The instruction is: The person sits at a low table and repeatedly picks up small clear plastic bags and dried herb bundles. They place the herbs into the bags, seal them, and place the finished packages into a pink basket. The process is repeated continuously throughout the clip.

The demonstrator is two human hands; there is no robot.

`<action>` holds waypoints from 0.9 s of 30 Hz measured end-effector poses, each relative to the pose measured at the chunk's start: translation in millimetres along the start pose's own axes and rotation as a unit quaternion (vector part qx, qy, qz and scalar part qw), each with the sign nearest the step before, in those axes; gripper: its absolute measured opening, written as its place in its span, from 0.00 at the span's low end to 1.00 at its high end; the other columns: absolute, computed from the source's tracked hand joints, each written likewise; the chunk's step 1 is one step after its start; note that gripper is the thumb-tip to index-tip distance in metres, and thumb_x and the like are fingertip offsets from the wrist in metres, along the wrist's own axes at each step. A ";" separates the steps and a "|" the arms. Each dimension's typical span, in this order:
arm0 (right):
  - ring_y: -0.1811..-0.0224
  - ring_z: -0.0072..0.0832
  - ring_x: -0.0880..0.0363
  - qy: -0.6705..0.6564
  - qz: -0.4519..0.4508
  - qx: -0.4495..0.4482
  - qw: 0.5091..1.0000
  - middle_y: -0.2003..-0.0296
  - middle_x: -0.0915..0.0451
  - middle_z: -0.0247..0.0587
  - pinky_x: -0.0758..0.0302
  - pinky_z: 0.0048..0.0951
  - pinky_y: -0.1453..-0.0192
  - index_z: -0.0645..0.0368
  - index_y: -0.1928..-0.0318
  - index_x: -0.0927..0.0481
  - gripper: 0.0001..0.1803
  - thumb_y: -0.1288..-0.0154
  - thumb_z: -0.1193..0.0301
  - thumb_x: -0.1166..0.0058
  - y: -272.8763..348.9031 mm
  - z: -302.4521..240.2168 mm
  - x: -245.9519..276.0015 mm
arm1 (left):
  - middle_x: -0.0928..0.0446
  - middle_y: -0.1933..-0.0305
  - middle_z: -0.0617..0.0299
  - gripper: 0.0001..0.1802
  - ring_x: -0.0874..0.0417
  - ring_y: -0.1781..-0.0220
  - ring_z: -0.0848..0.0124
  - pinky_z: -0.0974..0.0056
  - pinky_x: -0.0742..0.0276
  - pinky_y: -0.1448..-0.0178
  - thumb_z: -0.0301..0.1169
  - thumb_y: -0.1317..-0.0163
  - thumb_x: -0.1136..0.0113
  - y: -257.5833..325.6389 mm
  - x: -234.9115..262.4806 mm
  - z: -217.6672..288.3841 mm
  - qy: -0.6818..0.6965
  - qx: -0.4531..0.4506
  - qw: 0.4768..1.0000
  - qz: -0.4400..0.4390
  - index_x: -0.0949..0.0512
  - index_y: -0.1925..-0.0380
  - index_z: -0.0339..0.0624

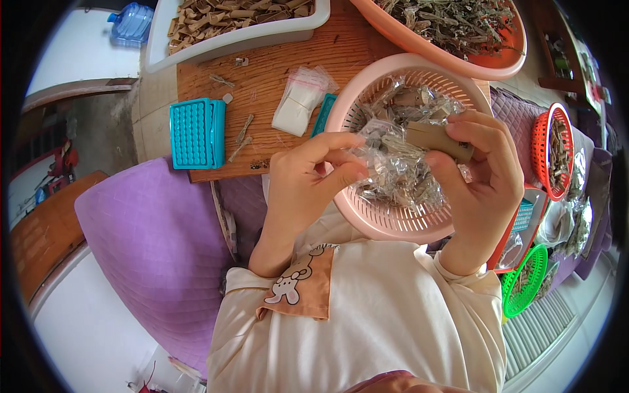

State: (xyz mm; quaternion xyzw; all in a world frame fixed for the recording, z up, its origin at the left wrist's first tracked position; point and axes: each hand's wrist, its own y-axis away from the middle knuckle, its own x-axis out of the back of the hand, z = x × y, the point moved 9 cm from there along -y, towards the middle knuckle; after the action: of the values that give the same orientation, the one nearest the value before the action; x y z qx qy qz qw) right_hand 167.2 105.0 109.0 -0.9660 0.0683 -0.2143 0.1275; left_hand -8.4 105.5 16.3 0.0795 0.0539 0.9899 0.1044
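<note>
Over a pink plastic basket point(341, 118) heaped with small clear bags of dried stems, both of my hands are at work. My left hand point(304, 173) pinches the edge of a clear plastic bag point(380, 134) between thumb and fingertips. A tan, slightly curved piece point(429, 137), like dried bark or a bamboo strip, is gripped between the thumb and fingers of my right hand point(485, 160). Whether that piece lies partly inside the bag, I cannot tell. Behind the hands, the packed bags point(406, 187) crowd together and hide the basket's bottom.
Flat empty bags point(298, 101) lie stacked on the wooden table point(262, 65), near a teal ridged tray point(198, 134). A white tub point(242, 40) of tan pieces and an orange basin point(419, 49) of dried stems stand behind. Red point(540, 154) and green point(524, 281) baskets sit at right.
</note>
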 end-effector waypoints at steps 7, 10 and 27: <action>0.65 0.25 0.24 -0.006 -0.076 -0.045 0.996 0.64 0.27 0.40 0.27 0.20 0.63 0.68 0.65 0.25 0.16 0.60 0.85 0.39 -3.7 6.6 -15.8 | 0.19 0.76 0.61 0.16 0.24 0.79 0.83 0.76 0.34 0.77 0.28 0.55 0.35 0.7 -2.0 7.4 -0.036 -0.013 0.999 0.000 0.22 0.62 0.41; 0.61 0.27 0.24 -0.056 -0.104 -0.101 0.988 0.62 0.28 0.41 0.26 0.22 0.59 0.70 0.63 0.25 0.18 0.59 0.85 0.39 -1.8 15.2 -21.7 | 0.19 0.75 0.60 0.17 0.24 0.79 0.81 0.76 0.33 0.76 0.28 0.55 0.34 0.3 -3.5 7.9 -0.047 -0.019 0.999 -0.002 0.22 0.62 0.41; 0.68 0.22 0.23 -0.097 -0.118 -0.146 0.977 0.66 0.26 0.39 0.28 0.20 0.66 0.66 0.64 0.24 0.15 0.56 0.82 0.38 2.5 28.2 -26.3 | 0.19 0.66 0.57 0.22 0.19 0.68 0.75 0.72 0.26 0.64 0.28 0.57 0.32 1.1 -13.6 11.7 0.084 -0.057 0.994 -0.027 0.23 0.58 0.38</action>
State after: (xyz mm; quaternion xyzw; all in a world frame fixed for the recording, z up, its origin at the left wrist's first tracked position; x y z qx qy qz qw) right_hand 155.5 113.7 73.3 -0.9916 -0.0288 -0.1208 -0.0349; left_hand 6.6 102.5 26.0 -0.0116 0.0082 0.9913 0.1307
